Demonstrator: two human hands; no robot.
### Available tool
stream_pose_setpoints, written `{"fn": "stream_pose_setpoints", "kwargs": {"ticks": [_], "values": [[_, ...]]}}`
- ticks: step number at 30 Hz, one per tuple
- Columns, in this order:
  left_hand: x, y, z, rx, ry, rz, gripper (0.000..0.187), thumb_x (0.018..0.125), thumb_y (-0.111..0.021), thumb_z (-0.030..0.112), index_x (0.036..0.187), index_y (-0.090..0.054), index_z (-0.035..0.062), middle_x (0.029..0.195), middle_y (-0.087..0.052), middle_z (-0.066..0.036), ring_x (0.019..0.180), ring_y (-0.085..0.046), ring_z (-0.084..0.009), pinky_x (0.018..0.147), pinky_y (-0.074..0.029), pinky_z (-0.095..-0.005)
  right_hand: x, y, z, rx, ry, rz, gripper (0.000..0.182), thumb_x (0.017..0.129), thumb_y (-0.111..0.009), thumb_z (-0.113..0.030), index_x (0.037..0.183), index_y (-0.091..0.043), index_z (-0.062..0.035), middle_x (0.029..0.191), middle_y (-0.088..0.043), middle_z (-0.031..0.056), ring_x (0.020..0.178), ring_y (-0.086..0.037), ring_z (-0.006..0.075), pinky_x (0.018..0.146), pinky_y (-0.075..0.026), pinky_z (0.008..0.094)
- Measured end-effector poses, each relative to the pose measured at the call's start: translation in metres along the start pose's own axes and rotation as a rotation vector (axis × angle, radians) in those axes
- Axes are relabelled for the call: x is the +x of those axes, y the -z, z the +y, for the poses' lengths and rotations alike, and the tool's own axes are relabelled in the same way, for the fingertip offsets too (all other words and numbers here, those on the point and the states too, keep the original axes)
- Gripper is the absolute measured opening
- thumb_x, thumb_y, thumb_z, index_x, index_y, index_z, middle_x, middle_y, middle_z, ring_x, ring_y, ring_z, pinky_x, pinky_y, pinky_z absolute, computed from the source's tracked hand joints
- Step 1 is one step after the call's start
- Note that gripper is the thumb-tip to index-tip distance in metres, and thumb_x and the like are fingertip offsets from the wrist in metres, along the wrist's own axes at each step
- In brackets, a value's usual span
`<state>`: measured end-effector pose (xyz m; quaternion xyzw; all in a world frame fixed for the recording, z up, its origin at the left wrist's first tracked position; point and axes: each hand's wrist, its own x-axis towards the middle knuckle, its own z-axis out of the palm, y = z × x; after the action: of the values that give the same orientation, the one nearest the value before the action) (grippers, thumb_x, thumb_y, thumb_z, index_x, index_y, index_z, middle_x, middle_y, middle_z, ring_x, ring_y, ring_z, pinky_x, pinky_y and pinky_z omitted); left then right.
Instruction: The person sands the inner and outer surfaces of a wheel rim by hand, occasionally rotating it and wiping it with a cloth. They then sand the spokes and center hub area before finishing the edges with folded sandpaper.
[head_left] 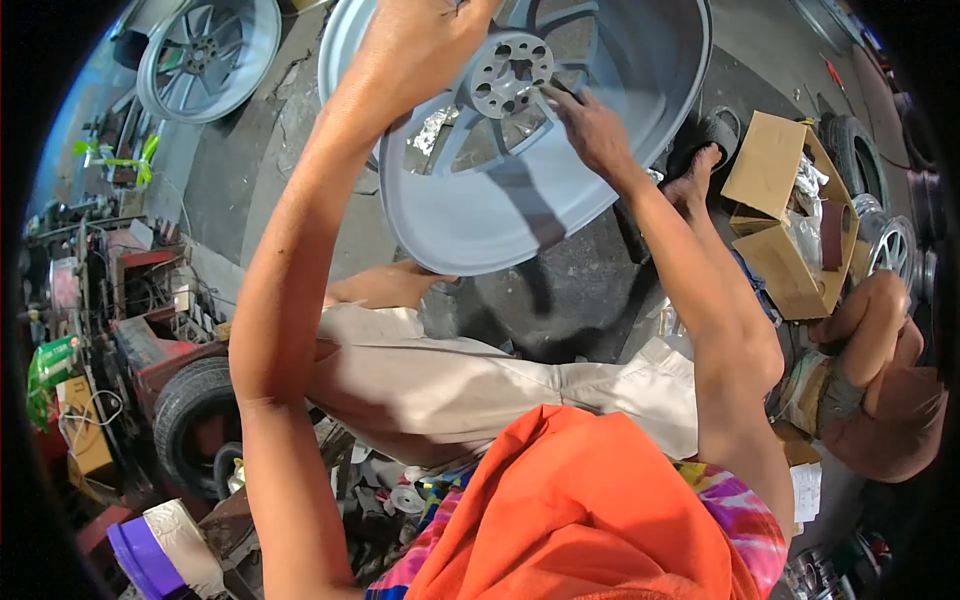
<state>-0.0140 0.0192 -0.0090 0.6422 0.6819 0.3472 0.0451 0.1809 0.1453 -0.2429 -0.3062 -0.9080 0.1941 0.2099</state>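
Note:
A grey-painted alloy car wheel rim (470, 220) stands tilted in front of me, its back side and hub facing up toward me. My left hand (425, 45) is over the upper left of the rim, near the hub; its fingers run out at the top edge and are hidden. My right hand (592, 130) reaches in from the right, index finger stretched out to the edge of the hub (512, 75) with its bolt holes. The other right fingers are slightly bent and apart, and I see nothing held in them. An orange cloth (580, 510) hangs over my chest.
Another grey wheel rim (205, 55) is at upper left. An open cardboard box (785, 215) with plastic and foil wrapping stands right, by a tire (855, 155). Another person's bent leg (870, 310) is at far right. Machinery and a small tire (195, 425) crowd the left.

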Motion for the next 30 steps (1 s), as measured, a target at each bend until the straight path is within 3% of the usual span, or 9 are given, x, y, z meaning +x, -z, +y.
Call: {"fn": "stream_pose_setpoints", "kwargs": {"ticks": [4, 6, 10, 12, 16, 19, 26, 28, 30], "values": [[0.001, 0.001, 0.043, -0.073, -0.093, 0.086, 0.038, 0.101, -0.055, 0.027, 0.117, -0.065, -0.0056, 0.101, -0.069, -0.027, 0.096, -0.066, -0.04, 0.085, -0.049, -0.0412, 0.051, -0.031, 0.003, -0.232, 0.543, 0.236, 0.027, 0.096, -0.057, -0.019, 0.121, -0.062, -0.0098, 0.093, -0.061, 0.0132, 0.088, -0.065, 0.0318, 0.076, -0.053, 0.0429], [0.0, 0.001, 0.043, -0.096, -0.097, 0.089, 0.038, 0.101, -0.055, 0.026, 0.118, -0.064, -0.0064, 0.103, -0.069, -0.027, 0.098, -0.066, -0.0399, 0.086, -0.05, -0.0409, 0.056, -0.038, 0.001, -0.494, 0.27, -0.103, 0.019, 0.095, -0.058, -0.017, 0.111, -0.064, -0.0087, 0.086, -0.061, 0.0099, 0.081, -0.066, 0.0313, 0.07, -0.054, 0.0427], [0.0, 0.001, 0.036, -0.052, -0.115, 0.103, 0.038, 0.101, -0.055, 0.026, 0.119, -0.063, -0.0071, 0.105, -0.069, -0.027, 0.099, -0.067, -0.0386, 0.087, -0.05, -0.0408, 0.051, -0.013, 0.019, -0.463, 0.525, -0.059, 0.02, 0.093, -0.054, -0.02, 0.099, -0.07, -0.0078, 0.081, -0.07, 0.0131, 0.076, -0.07, 0.0313, 0.067, -0.056, 0.0455], [0.0, 0.002, 0.036, -0.092, -0.109, 0.085, 0.039, 0.101, -0.055, 0.026, 0.12, -0.063, -0.0072, 0.106, -0.069, -0.028, 0.101, -0.067, -0.0379, 0.087, -0.05, -0.0413, 0.046, 0.006, 0.019, -0.471, 0.382, -0.399, 0.021, 0.095, -0.054, -0.02, 0.098, -0.07, -0.0071, 0.082, -0.071, 0.0175, 0.08, -0.07, 0.035, 0.067, -0.055, 0.0479], [0.0, -0.002, 0.031, -0.125, -0.059, 0.127, 0.039, 0.101, -0.055, 0.027, 0.12, -0.063, -0.0069, 0.105, -0.069, -0.027, 0.099, -0.067, -0.0374, 0.087, -0.049, -0.0405, 0.046, -0.005, 0.011, 0.053, 0.29, -0.165, 0.024, 0.095, -0.054, -0.024, 0.108, -0.07, -0.0115, 0.092, -0.071, 0.0195, 0.088, -0.068, 0.042, 0.076, -0.054, 0.0535], [0.001, 0.007, 0.042, -0.099, -0.075, 0.014, 0.038, 0.102, -0.055, 0.026, 0.12, -0.063, -0.0059, 0.106, -0.07, -0.025, 0.098, -0.066, -0.0358, 0.089, -0.049, -0.0392, 0.063, -0.052, 0.001, 0.064, 0.12, -0.26, 0.029, 0.098, -0.056, -0.028, 0.115, -0.067, -0.0071, 0.099, -0.07, 0.0226, 0.093, -0.065, 0.044, 0.081, -0.051, 0.0514], [-0.003, 0.009, 0.031, -0.041, -0.091, 0.067, 0.037, 0.102, -0.055, 0.026, 0.119, -0.062, -0.0062, 0.106, -0.068, -0.024, 0.1, -0.064, -0.0297, 0.09, -0.047, -0.0382, 0.034, -0.01, 0.007, 0.264, 0.218, -0.307, 0.029, 0.102, -0.051, -0.026, 0.119, -0.065, -0.007, 0.102, -0.068, 0.022, 0.091, -0.064, 0.0405, 0.081, -0.05, 0.0456], [-0.004, 0.013, 0.04, -0.013, -0.042, 0.067, 0.039, 0.102, -0.054, 0.027, 0.119, -0.062, -0.0064, 0.105, -0.068, -0.024, 0.1, -0.064, -0.0301, 0.09, -0.047, -0.0379, 0.042, -0.017, 0.001, 0.391, 0.057, -0.292, 0.032, 0.099, -0.053, -0.03, 0.115, -0.067, -0.006, 0.103, -0.07, 0.0207, 0.098, -0.065, 0.0418, 0.084, -0.051, 0.0464], [-0.004, 0.01, 0.037, 0.017, -0.023, 0.064, 0.039, 0.102, -0.054, 0.028, 0.118, -0.062, -0.0067, 0.104, -0.067, -0.025, 0.098, -0.064, -0.0304, 0.089, -0.047, -0.038, 0.054, -0.056, -0.008, 0.591, -0.005, -0.061, 0.032, 0.099, -0.054, -0.029, 0.114, -0.068, -0.0039, 0.103, -0.07, 0.022, 0.095, -0.066, 0.0382, 0.084, -0.05, 0.0438]]}}
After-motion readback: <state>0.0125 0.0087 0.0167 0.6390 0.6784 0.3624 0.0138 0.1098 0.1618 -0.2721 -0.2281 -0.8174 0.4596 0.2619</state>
